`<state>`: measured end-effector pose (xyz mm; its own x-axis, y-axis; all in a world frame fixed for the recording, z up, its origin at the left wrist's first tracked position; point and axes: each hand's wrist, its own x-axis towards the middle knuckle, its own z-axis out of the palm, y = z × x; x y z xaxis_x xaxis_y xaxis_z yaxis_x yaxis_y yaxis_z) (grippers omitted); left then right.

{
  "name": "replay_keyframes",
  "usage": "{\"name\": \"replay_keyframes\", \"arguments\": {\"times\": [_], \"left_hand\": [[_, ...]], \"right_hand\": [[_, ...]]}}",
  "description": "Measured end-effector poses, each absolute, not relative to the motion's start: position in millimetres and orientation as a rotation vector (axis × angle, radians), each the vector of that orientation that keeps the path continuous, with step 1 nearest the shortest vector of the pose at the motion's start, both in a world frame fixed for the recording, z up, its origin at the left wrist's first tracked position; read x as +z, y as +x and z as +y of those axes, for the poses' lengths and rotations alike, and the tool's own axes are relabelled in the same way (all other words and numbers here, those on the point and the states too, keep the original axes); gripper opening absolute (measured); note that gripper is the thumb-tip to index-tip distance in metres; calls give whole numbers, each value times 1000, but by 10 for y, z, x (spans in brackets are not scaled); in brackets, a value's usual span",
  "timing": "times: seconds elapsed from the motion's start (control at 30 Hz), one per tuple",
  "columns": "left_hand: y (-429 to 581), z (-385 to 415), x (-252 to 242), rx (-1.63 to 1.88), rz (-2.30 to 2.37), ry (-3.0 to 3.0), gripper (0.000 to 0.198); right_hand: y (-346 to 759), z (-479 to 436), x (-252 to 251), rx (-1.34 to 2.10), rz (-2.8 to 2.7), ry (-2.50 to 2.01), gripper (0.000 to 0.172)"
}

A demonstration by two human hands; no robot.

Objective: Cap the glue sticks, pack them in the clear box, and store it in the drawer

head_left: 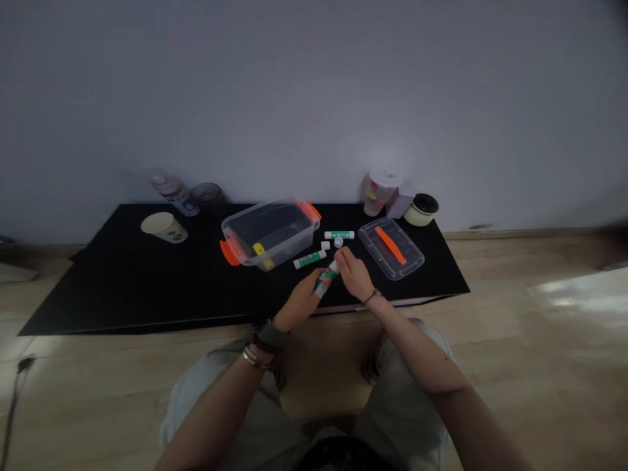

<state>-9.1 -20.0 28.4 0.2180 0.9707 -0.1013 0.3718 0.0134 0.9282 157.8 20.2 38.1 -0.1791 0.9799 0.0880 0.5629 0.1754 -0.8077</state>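
My left hand [301, 302] is wrapped round a green-and-white glue stick [328, 275], which it holds tilted above the table's front part. Closed at the upper end of that same stick is my right hand [356, 275]; its fingertips hide the end, so I cannot tell whether a cap is there. Just beyond the hands lie a second glue stick [310, 260] and, farther back, a third glue stick [339, 235]. A small white cap [325, 245] and a round whitish cap [338, 242] sit between them.
A clear container [289, 247] with orange clips stands behind my left hand, a yellow item [258, 248] showing at its front. Its lid [411, 265] lies right. Along the back are a paper cup [164, 227], bottle [173, 191], dark cup [209, 198], plastic cup [377, 195] and black-topped jar [420, 210].
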Motion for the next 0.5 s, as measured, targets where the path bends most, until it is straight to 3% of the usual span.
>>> {"name": "replay_keyframes", "arguments": {"times": [0.1, 0.3, 0.4, 0.5], "left_hand": [[-182, -33, 415, 1057, 1203, 1074, 49], [-623, 621, 871, 1447, 1134, 917, 19], [-817, 1027, 903, 1418, 1372, 1003, 18], [-934, 1345, 746, 1110, 1678, 1181, 21]], "right_hand": [[1649, 243, 375, 845, -1721, -1383, 35], [1680, 295, 413, 809, -1744, -1406, 41], [1649, 273, 461, 786, -1815, -1457, 43], [1631, 261, 514, 740, -1880, -1494, 45]]}}
